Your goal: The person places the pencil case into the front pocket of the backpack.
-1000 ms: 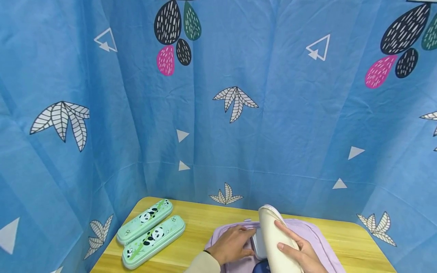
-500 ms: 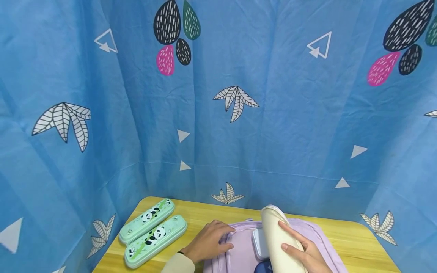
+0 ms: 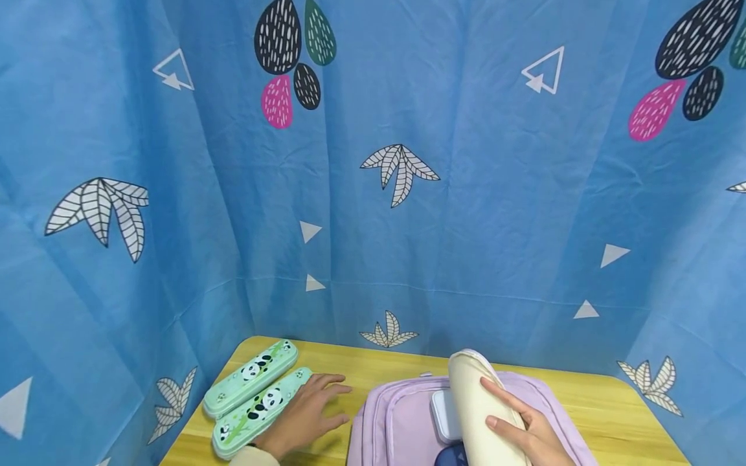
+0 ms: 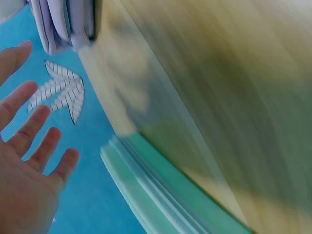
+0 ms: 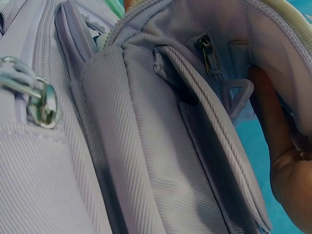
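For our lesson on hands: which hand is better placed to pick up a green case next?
Probably the left hand: it is empty, open and close to the nearer green case. The right hand holds the flap of the bag.

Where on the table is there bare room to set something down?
The table is bare right of the lilac backpack and, toward the back, between the green panda cases and backpack. The left side is crowded by the cases and left hand; the right hand holds the cream flap over the backpack.
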Demonstrator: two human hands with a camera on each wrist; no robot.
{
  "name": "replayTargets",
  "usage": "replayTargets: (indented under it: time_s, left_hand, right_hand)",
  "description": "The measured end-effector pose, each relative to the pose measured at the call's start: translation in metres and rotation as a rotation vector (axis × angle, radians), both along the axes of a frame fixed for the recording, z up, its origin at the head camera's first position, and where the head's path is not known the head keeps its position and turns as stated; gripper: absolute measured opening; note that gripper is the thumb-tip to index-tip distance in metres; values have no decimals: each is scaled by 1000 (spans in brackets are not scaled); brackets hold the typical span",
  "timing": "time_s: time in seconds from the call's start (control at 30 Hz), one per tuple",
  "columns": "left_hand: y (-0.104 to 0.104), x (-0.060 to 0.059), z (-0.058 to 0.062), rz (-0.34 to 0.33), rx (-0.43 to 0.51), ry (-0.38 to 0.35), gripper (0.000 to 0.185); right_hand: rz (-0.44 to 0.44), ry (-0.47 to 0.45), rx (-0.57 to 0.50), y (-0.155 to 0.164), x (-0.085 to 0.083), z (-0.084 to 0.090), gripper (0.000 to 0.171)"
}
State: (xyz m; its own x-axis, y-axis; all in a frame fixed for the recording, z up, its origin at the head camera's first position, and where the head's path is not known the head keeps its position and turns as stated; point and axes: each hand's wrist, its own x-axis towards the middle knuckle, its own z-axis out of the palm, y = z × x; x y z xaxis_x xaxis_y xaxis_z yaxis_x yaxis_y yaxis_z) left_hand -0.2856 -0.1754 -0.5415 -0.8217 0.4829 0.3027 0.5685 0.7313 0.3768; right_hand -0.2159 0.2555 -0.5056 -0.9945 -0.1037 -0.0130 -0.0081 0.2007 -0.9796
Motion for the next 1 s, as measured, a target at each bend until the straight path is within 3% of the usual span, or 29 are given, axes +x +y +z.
replayTargets:
  time_s: [0.57, 0.83, 1.0]
  left_hand:
    - [-103, 17, -3, 184, 66, -238, 59]
    - [-123, 26, -6, 288, 40, -261, 65]
    - [-130, 28, -9, 314, 13, -265, 67]
  right_hand:
    - [17, 12, 32, 10, 1, -4, 65]
    - [9, 12, 40, 13, 2, -5, 65]
    - [0, -5, 51, 14, 2, -6, 65]
